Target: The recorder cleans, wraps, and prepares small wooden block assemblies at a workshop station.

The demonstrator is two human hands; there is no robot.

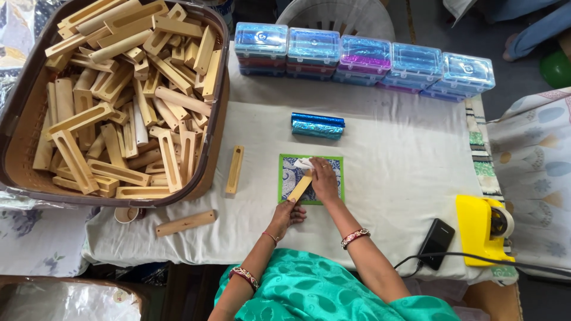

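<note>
A slim wooden block [301,186] lies slanted on a green-edged blue patterned sheet [333,178] spread on the white cloth. My left hand [288,213] grips the block's near end. My right hand [323,178] presses on the block's far end, where a small white piece [303,163] sits under my fingertips.
A big brown basket [18,119] full of slotted wooden blocks fills the left. Two loose blocks [234,170], [185,223] lie beside it. A blue foil roll [317,126], a row of clear plastic boxes [363,59], a yellow tape dispenser [483,229] and a black phone [435,242] are around.
</note>
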